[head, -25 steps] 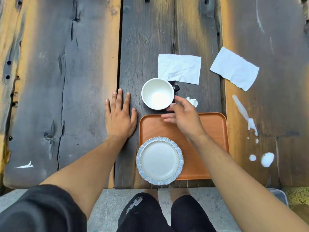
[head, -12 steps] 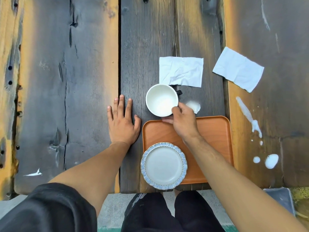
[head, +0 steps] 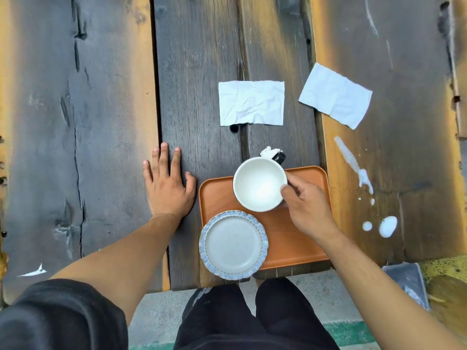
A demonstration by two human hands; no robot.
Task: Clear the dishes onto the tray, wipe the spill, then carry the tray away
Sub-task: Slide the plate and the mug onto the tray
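Your right hand point(head: 307, 210) holds the white cup point(head: 259, 184) over the far part of the orange tray point(head: 300, 238); the grip is closed on the cup's right side, thumb on the rim and fingers curled around the wall. Whether the cup's base touches the tray cannot be told. The cup's dark handle point(head: 279, 156) points away from you, just beside a small white blob point(head: 268, 151) on the worktop point(head: 101, 122). The blue-rimmed plate point(head: 233, 244) sits at the tray's near left corner, overhanging its edge. Your left hand point(head: 168, 184) lies flat on the worktop just left of the tray, its grip wide and holding nothing. Beyond the tray lie two white napkins, one crumpled point(head: 251, 102) and one further right point(head: 335, 95). White spilled liquid point(head: 353, 162) streaks the planks right of the tray, with round drops point(head: 388, 226) nearer you.
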